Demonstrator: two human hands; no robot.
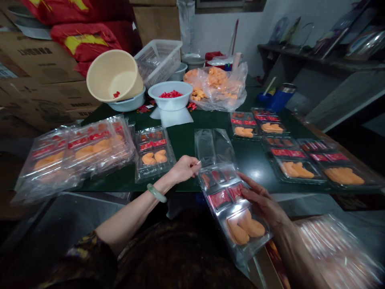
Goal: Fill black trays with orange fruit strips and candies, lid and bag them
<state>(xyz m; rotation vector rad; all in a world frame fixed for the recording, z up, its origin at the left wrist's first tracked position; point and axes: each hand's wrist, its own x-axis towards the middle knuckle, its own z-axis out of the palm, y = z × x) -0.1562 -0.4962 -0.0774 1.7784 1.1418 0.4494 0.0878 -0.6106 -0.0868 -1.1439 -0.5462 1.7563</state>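
Clear plastic was what both hands were on: a clear bag (213, 146) with a clear tray (223, 216) in it, held at the middle of the dark green table (186, 140)'s near edge. Bag's bare end lay on the surface; tray's lower end stuck out past that edge, tilted. Left hand (187, 167), green bracelet (157, 193) on the wrist, had thumb and forefinger pinching the bag near the tray's upper left corner. Right hand (266, 200) lay along the tray's right side, fingers stretched; couldn't tell if it gripped or only propped, underside hidden. Tray contents: orange pieces (245, 226) in the bottom compartment, two red packets (219, 199) across the middle, small reddish items above, blurred. One bagged tray (153, 153) sat near the near edge, left of the hands; overlapping bagged trays (99, 150) covered the left end, some past the edge. Four filled trays (296, 164) stood toward the right edge. Far edge carried a pale basin (170, 103) of red packets, a big transparent bag (237, 94) of orange pieces right of it, and a blue cup (282, 98) near the far right corner. Cream basin (111, 74) leaned at the far left corner.
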